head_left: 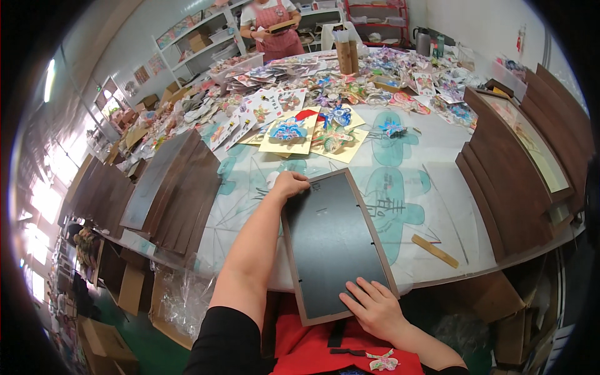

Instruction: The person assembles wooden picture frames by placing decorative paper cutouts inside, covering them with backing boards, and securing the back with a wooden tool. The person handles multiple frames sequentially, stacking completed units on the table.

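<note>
A brown-edged picture frame point(331, 237) lies back side up, tilted, across the table's near edge in front of me. Its dark backing board shows small black tabs along the sides. My left hand point(290, 185) is closed on the frame's far left corner, with the fingertips curled over the board. Flat on the near right part of the backing lies my right hand point(377, 310), fingers spread; its thumb is hidden. Just beyond the frame, yellow cards point(289, 134) carry colourful cut-out figures. To the right rests a flat wooden strip point(435, 250).
Stacked brown frames stand at left point(172, 194) and right point(500, 181). Piles of colourful cut-outs point(369, 87) cover the far table around a brown holder point(344, 53). Behind it stands a person point(275, 28) in a red apron. Cardboard boxes point(103, 344) sit below.
</note>
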`<state>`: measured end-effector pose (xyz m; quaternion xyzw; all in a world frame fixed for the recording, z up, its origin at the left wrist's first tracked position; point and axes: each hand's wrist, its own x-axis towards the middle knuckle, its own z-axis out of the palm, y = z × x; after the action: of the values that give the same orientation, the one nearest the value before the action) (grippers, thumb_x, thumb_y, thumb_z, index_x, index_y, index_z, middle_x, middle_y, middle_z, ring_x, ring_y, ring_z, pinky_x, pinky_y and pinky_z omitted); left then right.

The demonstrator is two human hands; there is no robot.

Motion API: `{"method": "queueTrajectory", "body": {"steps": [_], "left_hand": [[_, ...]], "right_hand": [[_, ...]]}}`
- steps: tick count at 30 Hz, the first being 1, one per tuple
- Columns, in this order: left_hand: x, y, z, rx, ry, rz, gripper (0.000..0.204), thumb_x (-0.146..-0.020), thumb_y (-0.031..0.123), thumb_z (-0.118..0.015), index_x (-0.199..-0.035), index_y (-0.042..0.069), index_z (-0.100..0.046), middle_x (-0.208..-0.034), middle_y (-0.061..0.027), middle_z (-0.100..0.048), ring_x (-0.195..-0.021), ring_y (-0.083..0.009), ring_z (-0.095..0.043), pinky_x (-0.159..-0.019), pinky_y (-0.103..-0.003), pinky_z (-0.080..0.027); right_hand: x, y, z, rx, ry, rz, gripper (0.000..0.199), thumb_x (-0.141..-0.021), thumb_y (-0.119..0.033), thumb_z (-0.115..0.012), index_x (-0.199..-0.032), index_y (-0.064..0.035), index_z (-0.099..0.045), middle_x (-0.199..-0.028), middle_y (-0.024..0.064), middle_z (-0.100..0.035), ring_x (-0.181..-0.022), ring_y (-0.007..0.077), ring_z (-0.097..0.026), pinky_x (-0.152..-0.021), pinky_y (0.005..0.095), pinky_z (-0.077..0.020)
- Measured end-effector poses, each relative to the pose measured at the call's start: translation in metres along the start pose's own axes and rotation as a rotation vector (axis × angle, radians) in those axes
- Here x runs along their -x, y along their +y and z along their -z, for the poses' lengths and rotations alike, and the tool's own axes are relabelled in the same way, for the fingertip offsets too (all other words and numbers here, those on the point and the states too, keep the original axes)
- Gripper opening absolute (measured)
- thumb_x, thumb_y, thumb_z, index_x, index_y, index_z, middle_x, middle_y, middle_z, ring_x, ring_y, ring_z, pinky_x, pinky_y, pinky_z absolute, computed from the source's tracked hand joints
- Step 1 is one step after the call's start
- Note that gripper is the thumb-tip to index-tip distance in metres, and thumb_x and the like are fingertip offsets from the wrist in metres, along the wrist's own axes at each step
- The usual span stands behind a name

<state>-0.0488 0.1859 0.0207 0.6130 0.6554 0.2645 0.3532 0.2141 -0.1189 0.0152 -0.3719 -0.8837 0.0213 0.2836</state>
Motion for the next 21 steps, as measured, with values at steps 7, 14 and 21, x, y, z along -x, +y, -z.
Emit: {"method": "queueTrajectory", "body": {"steps": [7, 14, 21], "left_hand": [[-0.008, 0.001, -0.002, 0.053, -0.042, 0.019, 0.027, -0.064, 0.012, -0.075, -0.089, 0.002, -0.072, -0.072, -0.0052, -0.066, -0.062, -0.0127, -0.059, -0.058, -0.026, -0.046], [0.005, -0.001, 0.003, 0.073, -0.020, 0.037, 0.026, -0.066, 0.010, -0.074, -0.090, 0.001, -0.071, -0.074, -0.0041, -0.066, -0.061, -0.0115, -0.057, -0.055, -0.026, -0.044], [-0.003, -0.013, -0.005, 0.035, -0.003, -0.014, 0.028, -0.070, 0.013, -0.072, -0.096, 0.004, -0.071, -0.077, -0.0020, -0.065, -0.064, -0.0102, -0.055, -0.058, -0.026, -0.043]], "right_hand": [[-0.001, 0.001, 0.000, 0.027, 0.004, 0.008, 0.043, -0.071, -0.007, -0.063, -0.114, -0.0111, -0.063, -0.123, 0.0108, -0.059, -0.115, 0.0286, -0.056, -0.094, 0.0409, -0.0438], [0.003, 0.001, 0.002, 0.043, 0.016, 0.021, 0.046, -0.068, -0.008, -0.066, -0.113, -0.0123, -0.064, -0.122, 0.0099, -0.059, -0.115, 0.0282, -0.055, -0.092, 0.0407, -0.0447], [0.006, -0.001, 0.004, 0.103, 0.012, 0.011, 0.042, -0.076, -0.008, -0.059, -0.117, -0.0135, -0.061, -0.124, 0.0101, -0.058, -0.115, 0.0282, -0.055, -0.095, 0.0409, -0.0425]]}}
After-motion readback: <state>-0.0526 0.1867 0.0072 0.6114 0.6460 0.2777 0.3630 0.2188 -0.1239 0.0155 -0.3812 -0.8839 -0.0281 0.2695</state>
